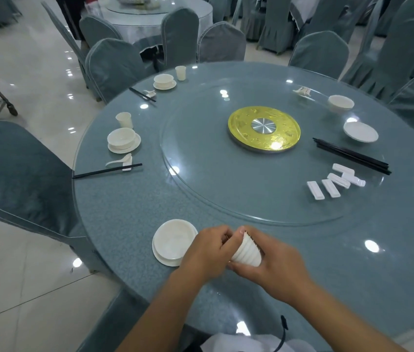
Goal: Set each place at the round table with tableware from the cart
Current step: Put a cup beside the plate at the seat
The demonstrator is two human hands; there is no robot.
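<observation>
Several nested white ribbed cups (247, 251)

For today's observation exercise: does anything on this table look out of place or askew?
Yes. The white rests on the turntable's right lie jumbled, one atop another. Loose chopsticks sit bundled beside them, unlike the neat left settings.
</observation>
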